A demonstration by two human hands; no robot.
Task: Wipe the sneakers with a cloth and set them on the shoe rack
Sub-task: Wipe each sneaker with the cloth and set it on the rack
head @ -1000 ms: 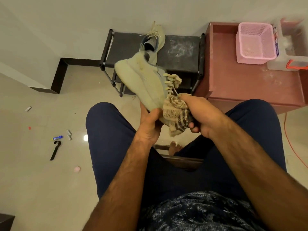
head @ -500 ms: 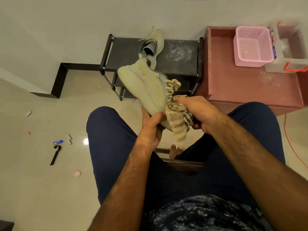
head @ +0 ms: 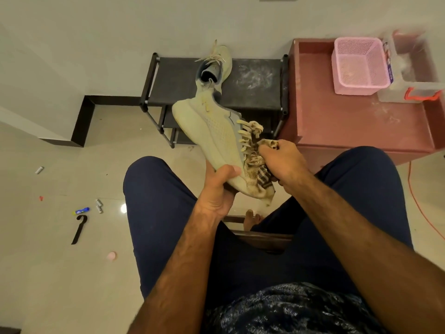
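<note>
Left hand [head: 220, 192] clamped round toe of pale yellow knit sneaker [head: 212, 131], right hand [head: 283, 162] closed on striped beige cloth [head: 261, 180] pressed against laces, second matching sneaker [head: 216, 66] lay on black metal shoe rack [head: 252, 92]

Seated person, both bare forearms reaching up the frame, both hands closed in grips at centre.

The left hand [head: 218, 189] sits just left of centre, palm turned inward, its thumb lying across the toe end of a pale yellow-green knit sneaker [head: 212, 131] with the fingers curled beneath. The right hand [head: 284, 162] is slightly higher and to the right, knuckles up, fingers bunched around a beige cloth with dark stripes [head: 261, 179] pressed against the laces. The left forearm rises from bottom centre, the right from the lower right corner. Dark blue trousered knees spread to either side.
</note>
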